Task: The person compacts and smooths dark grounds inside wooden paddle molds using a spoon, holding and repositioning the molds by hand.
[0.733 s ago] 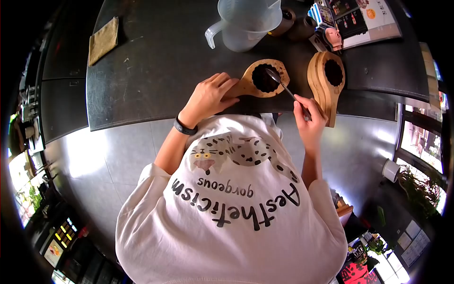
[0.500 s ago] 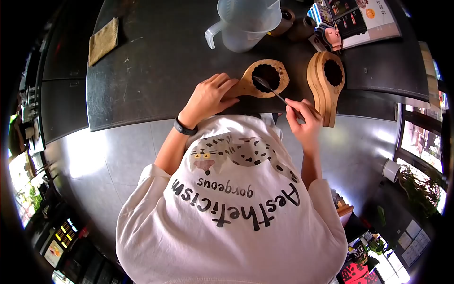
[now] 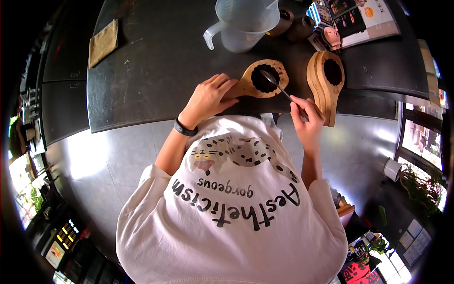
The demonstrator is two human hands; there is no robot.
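A wooden mould (image 3: 245, 86) with a scalloped round hollow lies on the dark counter, its handle pointing left. Around that handle my left hand (image 3: 208, 98) is closed, hiding most of it. The hollow holds something dark (image 3: 260, 84); I cannot make out what. My right hand (image 3: 308, 120) pinches a metal spoon (image 3: 282, 90), whose bowl is over the hollow, near its upper right part. Just right of this hand stands a stack of similar wooden moulds (image 3: 321, 97), the top one dark inside as well.
A translucent plastic measuring jug (image 3: 246, 28) stands behind the mould. Dark jars (image 3: 300, 29), a pink figurine (image 3: 332, 38) and a menu board (image 3: 373, 21) are at the back right. A folded tan cloth (image 3: 103, 43) lies far left on the counter (image 3: 156, 75).
My right hand has shifted slightly right and toward my body, drawing the spoon's bowl from the hollow's left side toward its upper right. My left hand and the mould look unmoved.
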